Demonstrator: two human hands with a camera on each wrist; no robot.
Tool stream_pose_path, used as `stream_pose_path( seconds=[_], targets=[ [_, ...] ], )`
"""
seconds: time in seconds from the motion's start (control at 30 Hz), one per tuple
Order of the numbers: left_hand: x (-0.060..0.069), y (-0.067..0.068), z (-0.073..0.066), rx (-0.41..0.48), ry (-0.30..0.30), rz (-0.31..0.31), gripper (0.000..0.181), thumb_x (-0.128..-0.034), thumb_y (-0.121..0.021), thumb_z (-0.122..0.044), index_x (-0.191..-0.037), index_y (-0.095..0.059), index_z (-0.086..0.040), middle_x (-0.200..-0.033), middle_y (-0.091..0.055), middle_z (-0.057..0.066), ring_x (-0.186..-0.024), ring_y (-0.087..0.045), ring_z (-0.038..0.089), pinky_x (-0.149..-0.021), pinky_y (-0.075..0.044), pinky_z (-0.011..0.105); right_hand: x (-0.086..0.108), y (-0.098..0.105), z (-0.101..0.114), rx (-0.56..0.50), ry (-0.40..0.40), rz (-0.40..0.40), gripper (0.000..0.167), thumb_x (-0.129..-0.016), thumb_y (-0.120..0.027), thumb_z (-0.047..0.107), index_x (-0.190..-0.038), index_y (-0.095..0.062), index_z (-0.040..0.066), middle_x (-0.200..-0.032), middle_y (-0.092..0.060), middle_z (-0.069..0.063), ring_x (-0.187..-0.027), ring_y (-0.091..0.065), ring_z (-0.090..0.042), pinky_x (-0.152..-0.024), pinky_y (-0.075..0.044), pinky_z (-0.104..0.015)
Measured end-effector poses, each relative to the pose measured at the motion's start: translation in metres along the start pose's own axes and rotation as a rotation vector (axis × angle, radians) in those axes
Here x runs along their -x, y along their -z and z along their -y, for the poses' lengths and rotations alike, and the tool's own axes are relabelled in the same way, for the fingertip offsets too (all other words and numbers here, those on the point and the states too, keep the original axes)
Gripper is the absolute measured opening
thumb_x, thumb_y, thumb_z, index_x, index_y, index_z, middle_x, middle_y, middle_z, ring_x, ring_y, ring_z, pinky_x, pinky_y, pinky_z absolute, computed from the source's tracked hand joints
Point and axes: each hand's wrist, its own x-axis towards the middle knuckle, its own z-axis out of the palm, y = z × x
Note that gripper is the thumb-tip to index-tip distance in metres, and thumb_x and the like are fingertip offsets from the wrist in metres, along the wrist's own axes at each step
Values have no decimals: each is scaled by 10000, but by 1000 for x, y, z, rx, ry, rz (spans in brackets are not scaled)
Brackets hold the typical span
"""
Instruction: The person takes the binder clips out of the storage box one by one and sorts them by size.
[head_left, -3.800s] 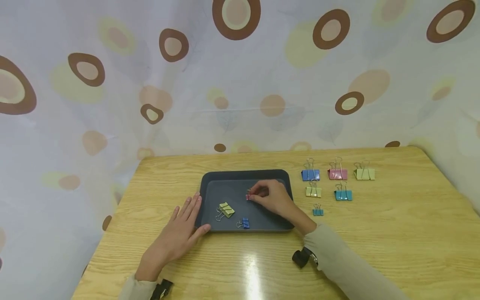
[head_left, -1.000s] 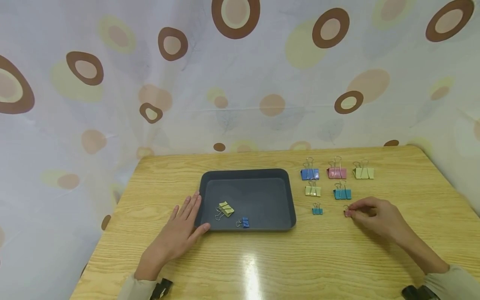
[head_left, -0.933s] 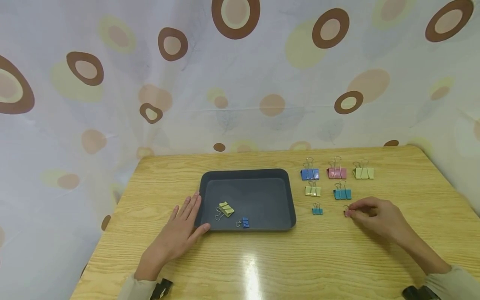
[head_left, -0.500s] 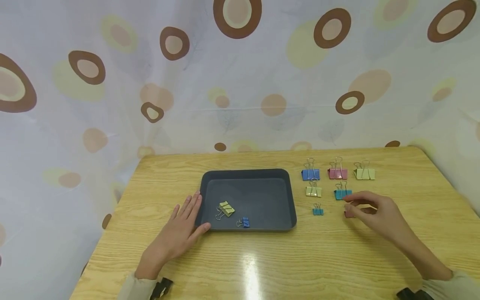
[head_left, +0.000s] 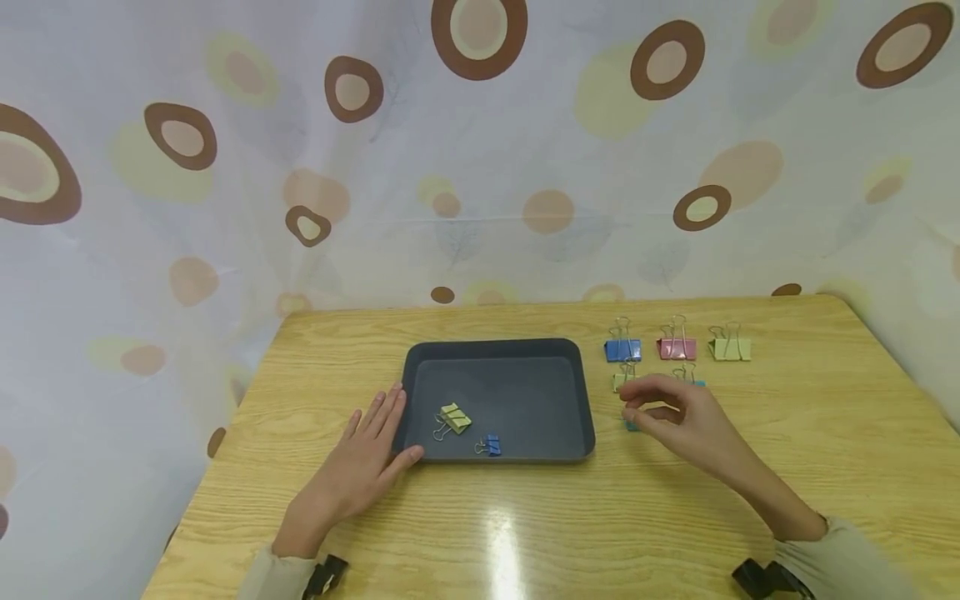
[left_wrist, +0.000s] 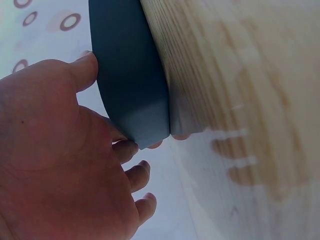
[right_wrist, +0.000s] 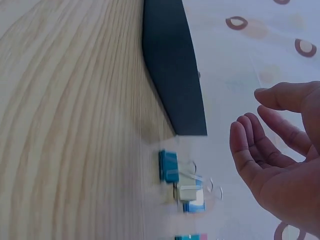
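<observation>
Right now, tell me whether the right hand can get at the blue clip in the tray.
Likely yes: the right hand looks empty, and nothing covers the blue clip in the tray.

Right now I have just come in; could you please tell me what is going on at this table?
A person's left hand rests against the near left corner of a dark tray on a wooden table. In the tray lie a yellow clip and a small blue clip. The right hand holds nothing; in the head view it partly hides a small teal clip on the table. Farther back, a large blue clip, a pink clip and a pale yellow clip form a row.
</observation>
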Motion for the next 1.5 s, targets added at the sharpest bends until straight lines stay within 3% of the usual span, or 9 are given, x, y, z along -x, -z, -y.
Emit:
stream_pose_path(
  seconds=[0.2, 0.4, 0.63, 0.93, 1.5],
  targets=[
    [-1, -1, 0, -14, -1, 4, 812, -1079, -460, -502, -1625, -154, 16, -1703, -102, 149, -1551, -153, 385, -1214, -155, 631, -16, -24, 5, -36, 55, 42, 239, -944, -704, -43, -1182, -687, -32, -1133, -685, -191, -992, -701, -163, -828, -602, -289],
    [-1, -2, 1, -10, 5, 15, 818, -1078, -455, -508, -1629, -142, 9, -1706, -91, 144, -1554, -144, 380, -1215, -153, 629, -32, -49, 13, -95, 34, 97, 284, -945, -712, -19, -1225, -664, -17, -1142, -660, -219, -1002, -667, -213, -835, -598, -289],
    [-2, -3, 1, -9, -2, 13, 814, -1080, -450, -507, -1630, -136, 5, -1707, -92, 144, -1555, -140, 379, -1216, -147, 630, -48, -75, 12, -28, 46, 121, 297, -937, -746, 34, -1226, -678, 18, -1150, -676, -218, -1017, -679, -288, -849, -597, -321],
    [-8, -2, 2, -17, -16, 12, 820, -1079, -442, -520, -1633, -134, -1, -1707, -104, 153, -1557, -138, 375, -1221, -138, 621, -68, -103, 13, -78, 37, 169, 341, -923, -767, 50, -1251, -675, 36, -1189, -662, -228, -1044, -660, -330, -884, -587, -370],
    [-1, -2, 2, -11, 1, 22, 825, -1079, -446, -518, -1631, -129, 6, -1708, -89, 149, -1558, -128, 375, -1216, -140, 632, -101, -160, 0, 48, 34, 321, 419, -883, -785, -1, -1279, -654, -40, -1235, -661, -181, -1077, -657, -330, -865, -587, -302]
  ],
)
